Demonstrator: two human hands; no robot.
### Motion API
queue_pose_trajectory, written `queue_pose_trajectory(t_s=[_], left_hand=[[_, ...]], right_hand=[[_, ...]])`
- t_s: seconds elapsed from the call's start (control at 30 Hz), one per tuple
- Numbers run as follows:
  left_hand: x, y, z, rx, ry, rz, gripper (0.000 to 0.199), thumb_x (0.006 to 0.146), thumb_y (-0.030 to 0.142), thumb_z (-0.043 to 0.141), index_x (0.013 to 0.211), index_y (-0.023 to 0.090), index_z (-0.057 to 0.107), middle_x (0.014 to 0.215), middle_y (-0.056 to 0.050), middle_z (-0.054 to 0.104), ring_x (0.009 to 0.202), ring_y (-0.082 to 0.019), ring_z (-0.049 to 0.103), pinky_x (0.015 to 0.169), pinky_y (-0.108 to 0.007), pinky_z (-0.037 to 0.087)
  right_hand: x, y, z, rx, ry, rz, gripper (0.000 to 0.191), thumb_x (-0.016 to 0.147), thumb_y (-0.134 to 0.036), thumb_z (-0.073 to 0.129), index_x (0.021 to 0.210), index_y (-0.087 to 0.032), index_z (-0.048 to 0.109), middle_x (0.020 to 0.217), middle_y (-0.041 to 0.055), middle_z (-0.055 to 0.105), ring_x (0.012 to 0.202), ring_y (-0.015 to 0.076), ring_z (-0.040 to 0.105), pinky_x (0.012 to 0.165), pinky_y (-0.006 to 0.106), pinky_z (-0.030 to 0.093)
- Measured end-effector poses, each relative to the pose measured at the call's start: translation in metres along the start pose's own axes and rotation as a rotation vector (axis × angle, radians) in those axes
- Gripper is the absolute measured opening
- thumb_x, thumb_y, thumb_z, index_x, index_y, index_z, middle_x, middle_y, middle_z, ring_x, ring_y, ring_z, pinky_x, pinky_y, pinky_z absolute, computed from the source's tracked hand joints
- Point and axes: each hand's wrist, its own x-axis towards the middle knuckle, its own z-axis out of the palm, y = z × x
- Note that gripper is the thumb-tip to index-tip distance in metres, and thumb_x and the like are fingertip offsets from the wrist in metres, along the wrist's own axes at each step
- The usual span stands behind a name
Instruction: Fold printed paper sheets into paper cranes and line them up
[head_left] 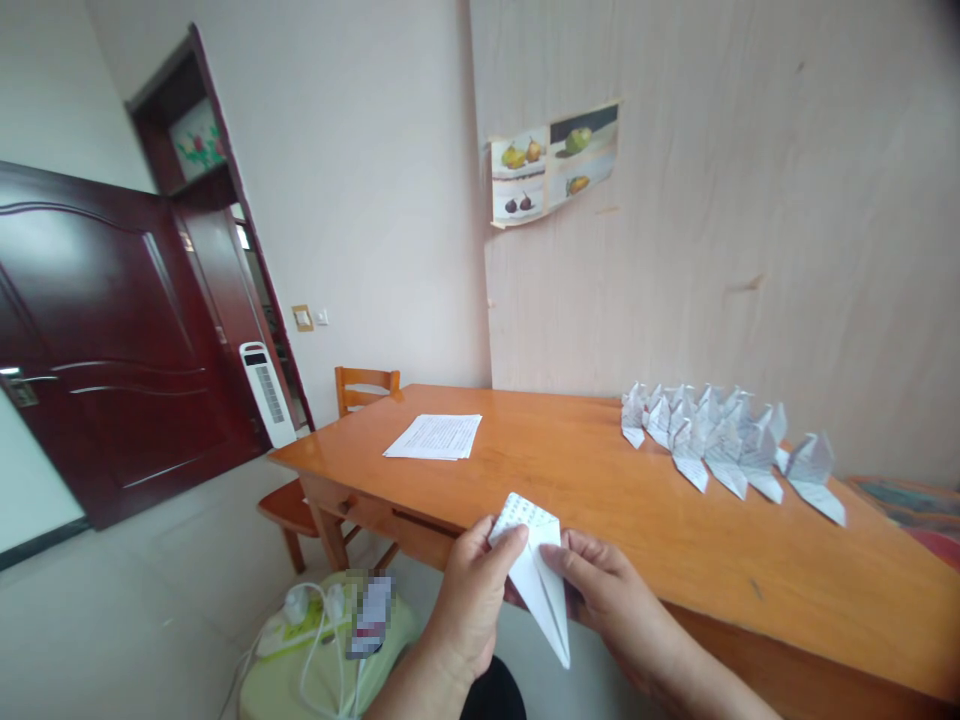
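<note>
Between my two hands is a folded sheet of paper (541,585), kite-shaped, with its narrow point toward me and small print on its wide end. My left hand (480,580) grips its left edge, the thumb lying on top. On the right edge, my right hand (596,572) pinches the paper with the thumb pressed near the middle fold. The fingers beneath the paper are mostly hidden. Farther off on the wooden table (540,440) stand several folded paper birds (709,430) in close rows. A stack of printed sheets (435,437) lies to the left.
A chair (367,385) stands at the table's far left end. Below left, a pale green stool (397,625) carries a power strip (304,625) with white cables and a blurred-out object. A white tower heater or fan (268,395) stands by the dark red door (112,350).
</note>
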Motion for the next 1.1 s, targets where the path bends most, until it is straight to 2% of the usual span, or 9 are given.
queue_pose_trajectory(t_s=[0.13,0.3,0.5,0.7,0.87,1.1], left_hand=[[-0.010,0.000,-0.004,-0.017,0.018,-0.002,0.041,0.077,0.046,0.077,0.100,0.014,0.065,0.080,-0.005,0.066,0.065,-0.015,0.060,0.056,-0.022,0.043],[-0.019,0.003,-0.006,-0.009,-0.005,-0.036,0.042,0.075,0.046,0.079,0.096,0.011,0.069,0.075,-0.006,0.066,0.062,-0.015,0.060,0.059,-0.026,0.047],[-0.019,0.009,-0.013,-0.021,0.047,0.033,0.037,0.077,0.042,0.078,0.097,0.012,0.068,0.078,-0.005,0.068,0.064,-0.016,0.061,0.059,-0.026,0.047],[-0.015,0.019,-0.024,-0.003,0.119,0.148,0.035,0.080,0.038,0.077,0.103,0.013,0.070,0.090,-0.006,0.071,0.077,-0.017,0.064,0.071,-0.026,0.050],[-0.012,0.021,-0.032,-0.008,0.162,0.213,0.038,0.079,0.035,0.079,0.109,0.014,0.071,0.106,-0.008,0.073,0.095,-0.021,0.066,0.086,-0.030,0.050],[-0.011,0.026,-0.036,-0.052,0.193,0.229,0.045,0.077,0.034,0.080,0.115,0.012,0.069,0.115,-0.012,0.071,0.104,-0.025,0.066,0.092,-0.034,0.049]], right_hand=[[-0.007,-0.004,0.007,-0.057,-0.040,-0.054,0.044,0.082,-0.058,0.070,0.070,-0.018,0.057,0.060,-0.0037,0.049,0.056,0.0103,0.042,0.057,0.025,0.036],[-0.011,-0.006,0.011,-0.119,-0.056,-0.071,0.044,0.085,-0.058,0.066,0.069,-0.018,0.057,0.062,-0.0027,0.051,0.057,0.0107,0.044,0.056,0.025,0.038],[-0.016,-0.004,0.019,-0.133,-0.123,-0.020,0.043,0.087,-0.055,0.065,0.067,-0.018,0.059,0.058,-0.0026,0.056,0.055,0.0110,0.049,0.057,0.025,0.040],[-0.022,0.006,0.024,-0.108,-0.187,0.065,0.038,0.087,-0.052,0.066,0.073,-0.017,0.061,0.064,0.0009,0.067,0.054,0.0107,0.056,0.057,0.024,0.042],[-0.026,0.008,0.029,-0.108,-0.201,0.083,0.035,0.085,-0.050,0.069,0.076,-0.016,0.064,0.063,0.0007,0.067,0.054,0.0106,0.056,0.057,0.025,0.044],[-0.029,0.008,0.032,-0.130,-0.206,0.090,0.033,0.083,-0.048,0.069,0.077,-0.015,0.066,0.063,0.0019,0.068,0.054,0.0112,0.057,0.056,0.025,0.045]])
